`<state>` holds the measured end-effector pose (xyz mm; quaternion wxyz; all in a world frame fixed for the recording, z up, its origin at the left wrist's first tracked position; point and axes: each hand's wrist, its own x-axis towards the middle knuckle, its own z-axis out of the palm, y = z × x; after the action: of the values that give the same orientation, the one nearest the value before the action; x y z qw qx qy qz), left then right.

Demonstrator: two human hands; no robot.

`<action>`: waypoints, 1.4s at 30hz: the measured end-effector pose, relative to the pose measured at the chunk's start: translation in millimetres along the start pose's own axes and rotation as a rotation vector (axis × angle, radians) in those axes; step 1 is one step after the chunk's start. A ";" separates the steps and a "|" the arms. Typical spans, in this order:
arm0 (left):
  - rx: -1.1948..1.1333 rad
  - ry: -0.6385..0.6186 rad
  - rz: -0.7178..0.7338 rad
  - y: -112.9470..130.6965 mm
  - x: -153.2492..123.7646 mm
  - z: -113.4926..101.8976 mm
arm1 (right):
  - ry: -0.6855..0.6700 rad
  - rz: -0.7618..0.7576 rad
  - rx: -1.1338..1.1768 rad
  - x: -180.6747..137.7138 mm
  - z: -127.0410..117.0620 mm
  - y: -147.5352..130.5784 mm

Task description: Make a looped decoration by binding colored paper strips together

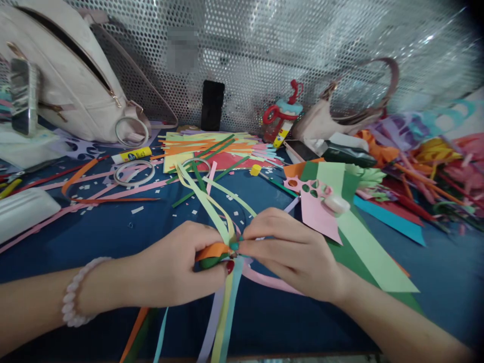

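Over the front of the table, my left hand (172,264) is closed, its thumb and fingers pinching a bunch of coloured paper strips (217,214) where they meet. An orange strip (215,251) and a dark green one curl inside its grip. Pale green and yellow strips rise from the meeting point, while yellow, blue and lilac ones hang toward the table's front edge. My right hand (293,252) is closed too, its fingertips together at the same meeting point, beside a small teal bit (235,246). A pink strip (270,280) loops out beneath it. The fingers partly hide the join.
Cut strips (212,147) lie piled at the back, near a glue stick (132,155) and a tape roll (134,173). Green paper sheets (363,237) are at right. A backpack (71,65), phone (213,106), cup (282,118) and handbag (336,116) stand along the perforated metal wall.
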<state>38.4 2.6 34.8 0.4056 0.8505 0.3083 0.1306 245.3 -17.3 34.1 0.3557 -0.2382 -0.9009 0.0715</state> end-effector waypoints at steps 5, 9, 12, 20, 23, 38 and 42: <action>0.011 0.046 0.050 -3.6 0.4 2.3 | 0.010 0.025 -0.035 0.0 0.2 -1.3; 0.082 0.090 0.112 -6.2 -0.3 4.6 | -0.016 0.021 -0.048 -0.1 -0.8 -0.9; 0.127 0.117 0.147 -7.1 -1.0 6.3 | -0.016 -0.002 -0.057 -1.0 -0.2 0.3; 0.181 0.166 0.194 -5.4 0.0 5.6 | -0.026 -0.064 -0.120 -2.6 1.4 2.0; 0.181 0.181 0.203 -4.0 0.2 4.9 | -0.025 -0.079 -0.128 -2.2 1.0 2.4; 0.023 0.092 0.064 0.4 -0.7 0.9 | 0.017 -0.074 -0.112 -1.6 -0.1 0.6; -0.003 0.073 0.042 -0.4 -1.1 -0.1 | 0.046 -0.079 -0.135 0.4 -1.4 -0.8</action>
<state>37.3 2.1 34.6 0.3927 0.8508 0.3048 0.1703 245.6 -17.9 35.5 0.3622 -0.2275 -0.9039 -0.0092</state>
